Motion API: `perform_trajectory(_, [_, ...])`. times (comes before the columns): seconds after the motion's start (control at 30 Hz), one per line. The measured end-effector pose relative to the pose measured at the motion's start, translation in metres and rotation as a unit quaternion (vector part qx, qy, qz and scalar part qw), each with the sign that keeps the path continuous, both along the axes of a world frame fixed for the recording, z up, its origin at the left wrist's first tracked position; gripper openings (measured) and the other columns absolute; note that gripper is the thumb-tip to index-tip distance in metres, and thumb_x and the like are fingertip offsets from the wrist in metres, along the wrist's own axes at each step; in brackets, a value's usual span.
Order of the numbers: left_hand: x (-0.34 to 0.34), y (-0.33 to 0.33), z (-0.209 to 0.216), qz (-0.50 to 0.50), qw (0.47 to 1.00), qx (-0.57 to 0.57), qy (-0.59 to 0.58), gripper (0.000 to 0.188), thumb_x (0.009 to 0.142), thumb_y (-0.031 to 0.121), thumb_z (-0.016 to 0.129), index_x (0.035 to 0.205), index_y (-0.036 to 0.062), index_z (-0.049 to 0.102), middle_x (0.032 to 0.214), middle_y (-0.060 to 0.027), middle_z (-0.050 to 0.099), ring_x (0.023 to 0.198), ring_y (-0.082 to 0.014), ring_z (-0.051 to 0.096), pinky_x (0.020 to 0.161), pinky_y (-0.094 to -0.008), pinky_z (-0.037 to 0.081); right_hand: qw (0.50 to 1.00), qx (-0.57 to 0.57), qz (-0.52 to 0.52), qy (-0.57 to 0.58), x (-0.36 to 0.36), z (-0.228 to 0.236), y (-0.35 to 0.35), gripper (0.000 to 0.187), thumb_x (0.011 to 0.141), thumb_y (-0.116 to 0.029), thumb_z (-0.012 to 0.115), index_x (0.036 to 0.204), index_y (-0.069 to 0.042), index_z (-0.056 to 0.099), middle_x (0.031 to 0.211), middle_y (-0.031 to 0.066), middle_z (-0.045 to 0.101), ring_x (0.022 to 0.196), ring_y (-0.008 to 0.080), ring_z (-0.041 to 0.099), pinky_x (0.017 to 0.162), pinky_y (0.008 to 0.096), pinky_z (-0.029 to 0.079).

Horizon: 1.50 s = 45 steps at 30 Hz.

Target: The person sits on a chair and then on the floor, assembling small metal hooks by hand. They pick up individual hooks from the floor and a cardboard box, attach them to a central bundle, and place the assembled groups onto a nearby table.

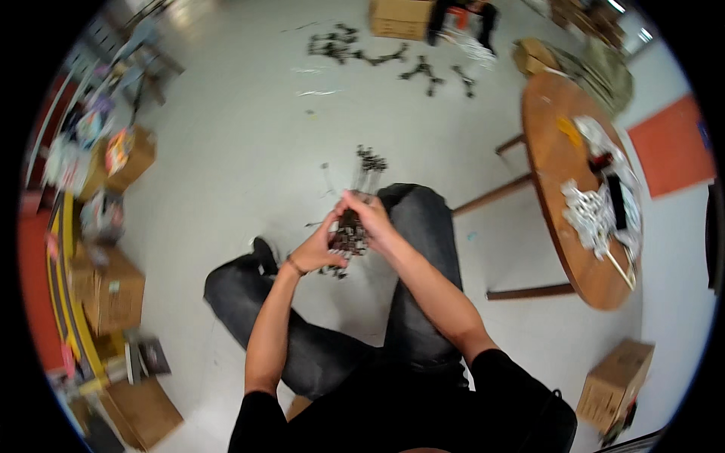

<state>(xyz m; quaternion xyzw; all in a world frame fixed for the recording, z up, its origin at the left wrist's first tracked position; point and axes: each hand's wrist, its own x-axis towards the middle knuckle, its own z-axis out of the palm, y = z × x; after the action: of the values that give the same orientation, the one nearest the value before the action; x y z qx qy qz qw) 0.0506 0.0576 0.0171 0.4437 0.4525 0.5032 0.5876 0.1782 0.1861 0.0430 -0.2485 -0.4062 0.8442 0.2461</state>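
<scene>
Together, both hands (343,230) raised over the knees, fingers clasping a dark bundle (350,235).

Round wooden bench (555,162) at right, carrying a heap of white parts (593,215). Cardboard box (613,383) on the floor below it; more boxes at left (113,291) and top (400,16). Dark small parts (381,51) scattered on the pale floor (242,151).

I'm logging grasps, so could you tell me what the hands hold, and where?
Both hands, left hand and right hand, grip a bundle of small dark parts around its middle.
</scene>
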Motion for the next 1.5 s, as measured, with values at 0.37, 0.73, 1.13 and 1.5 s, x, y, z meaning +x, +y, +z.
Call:
perform_trajectory(0.37, [0.04, 0.0, 0.002, 0.061, 0.989, -0.086, 0.107, 0.022, 0.086, -0.003, 0.067, 0.103, 0.0007, 0.053, 0.073, -0.0048, 0.063, 0.062, -0.0121, 0.063, 0.057, -0.0274, 0.052, 0.971, -0.21, 0.054, 0.099, 0.009, 0.003, 0.033, 0.029, 0.097, -0.03, 0.063, 0.08, -0.007, 0.061, 0.079, 0.0065, 0.065, 0.073, 0.0221, 0.068, 0.073, 0.0372, 0.059])
perform_trajectory(0.73, [0.033, 0.034, -0.022, -0.045, 0.949, -0.039, 0.309, 0.039, 0.082, 0.011, 0.079, 0.113, -0.0027, 0.059, 0.093, -0.0127, 0.07, 0.092, -0.0225, 0.069, 0.083, -0.0355, 0.054, 0.985, -0.142, -0.097, 0.017, 0.031, -0.02, 0.067, 0.029, 0.089, -0.021, 0.063, 0.065, -0.009, 0.053, 0.061, 0.0026, 0.056, 0.053, 0.0158, 0.056, 0.054, 0.0336, 0.051])
perform_trajectory(1.13, [0.236, 0.338, 0.232, 0.012, 0.675, 0.469, 0.569, 0.01, 0.086, 0.003, 0.067, 0.096, 0.0002, 0.069, 0.094, -0.0127, 0.064, 0.09, -0.0333, 0.06, 0.081, -0.0393, 0.048, 0.971, -0.032, -0.197, -0.134, 0.089, -0.056, 0.109, 0.031, 0.082, -0.019, 0.063, 0.058, 0.0, 0.055, 0.055, 0.0092, 0.06, 0.046, 0.0192, 0.06, 0.049, 0.0349, 0.05])
perform_trajectory(1.5, [0.393, 0.488, 0.189, -0.072, 0.431, 0.576, 0.69, 0.017, 0.082, 0.01, 0.057, 0.088, 0.0054, 0.072, 0.097, -0.0095, 0.06, 0.101, -0.0275, 0.057, 0.086, -0.0373, 0.049, 0.974, -0.023, -0.196, -0.109, 0.09, -0.03, 0.117, 0.037, 0.083, -0.022, 0.062, 0.052, -0.002, 0.057, 0.051, 0.0087, 0.061, 0.044, 0.019, 0.061, 0.049, 0.0349, 0.051])
